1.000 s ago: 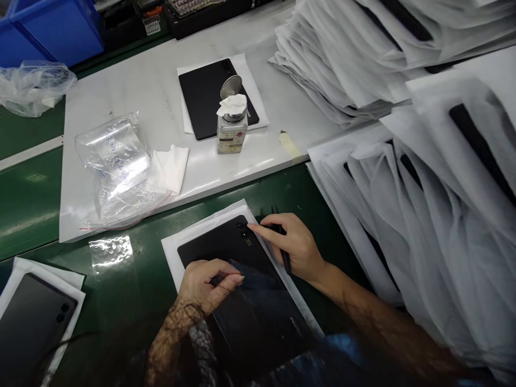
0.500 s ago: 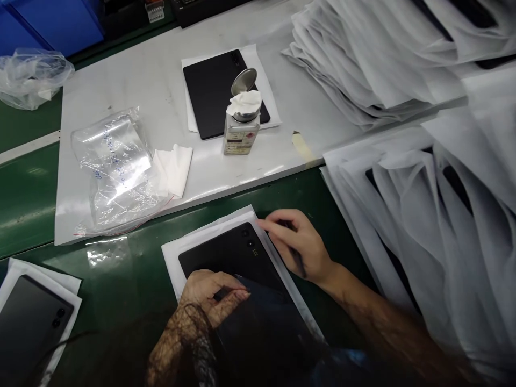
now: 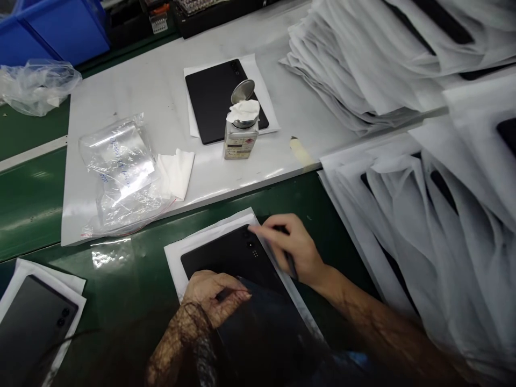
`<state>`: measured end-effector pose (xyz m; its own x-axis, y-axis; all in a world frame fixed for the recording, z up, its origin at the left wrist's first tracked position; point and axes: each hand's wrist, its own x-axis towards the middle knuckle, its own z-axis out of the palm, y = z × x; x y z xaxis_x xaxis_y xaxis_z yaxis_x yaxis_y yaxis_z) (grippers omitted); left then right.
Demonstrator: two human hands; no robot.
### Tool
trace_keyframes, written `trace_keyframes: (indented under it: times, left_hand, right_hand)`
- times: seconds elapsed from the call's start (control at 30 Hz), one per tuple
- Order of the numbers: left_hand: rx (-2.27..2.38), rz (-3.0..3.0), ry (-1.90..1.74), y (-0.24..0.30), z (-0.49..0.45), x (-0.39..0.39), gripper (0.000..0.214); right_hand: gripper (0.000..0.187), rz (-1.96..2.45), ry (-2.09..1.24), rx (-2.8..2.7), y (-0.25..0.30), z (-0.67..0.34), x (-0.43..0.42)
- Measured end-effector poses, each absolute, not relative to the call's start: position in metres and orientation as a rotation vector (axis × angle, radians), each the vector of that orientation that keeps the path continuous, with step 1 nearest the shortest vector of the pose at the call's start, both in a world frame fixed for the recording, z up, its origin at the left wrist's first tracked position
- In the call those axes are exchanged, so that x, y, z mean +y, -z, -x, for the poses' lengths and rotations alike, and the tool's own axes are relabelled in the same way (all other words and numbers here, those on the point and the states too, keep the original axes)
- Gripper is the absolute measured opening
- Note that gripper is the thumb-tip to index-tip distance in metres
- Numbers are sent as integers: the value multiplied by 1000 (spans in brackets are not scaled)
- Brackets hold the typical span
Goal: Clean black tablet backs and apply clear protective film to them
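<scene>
Right hand (image 3: pixel 292 250): fingers (image 3: pixel 274 228) curled around a dark stick (image 3: pixel 291 265), just beside the tablet's edge.
Left hand (image 3: pixel 212 295): fingers (image 3: pixel 234 287) half-closed on the tablet; any hold cannot be told.
Tablet (image 3: pixel 226 258): black, on a white sheet (image 3: pixel 201 234) on the green worktop (image 3: pixel 314 199).

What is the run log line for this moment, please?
left hand: on black tablet | right hand: holds thin dark tool

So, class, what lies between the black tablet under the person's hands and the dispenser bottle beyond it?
In the head view, going outward from the black tablet: the white sheet under it, a strip of green bench, then the white board where the dispenser bottle stands.
</scene>
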<state>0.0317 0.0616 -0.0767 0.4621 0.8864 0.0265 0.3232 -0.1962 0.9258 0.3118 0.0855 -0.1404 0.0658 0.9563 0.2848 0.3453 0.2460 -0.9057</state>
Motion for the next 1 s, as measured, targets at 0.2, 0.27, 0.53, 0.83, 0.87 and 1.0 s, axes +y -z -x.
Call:
trace_keyframes:
  times: [0.2, 0.27, 0.53, 0.83, 0.87, 1.0]
  left_hand:
    - [1029, -1668, -728, 86, -35, 60, 16]
    - [1029, -1617, -725, 86, -36, 60, 16]
    - [1019, -1562, -722, 79, -39, 67, 13]
    - [1030, -1517, -699, 80, -38, 66, 15]
    - [1034, -1516, -695, 80, -37, 66, 14]
    - [1004, -1511, -678, 85, -35, 65, 13]
  right_hand:
    - [28, 1291, -610, -1655, 140, -305, 104]
    - [27, 1287, -623, -1726, 141, -302, 108]
    - [25, 1280, -644, -1725, 144, -293, 110]
    - [24, 1284, -669, -1680, 142, -295, 108]
    - [24, 1289, -668, -1679, 144, -295, 108]
    - [27, 1317, -643, -1638, 147, -297, 108]
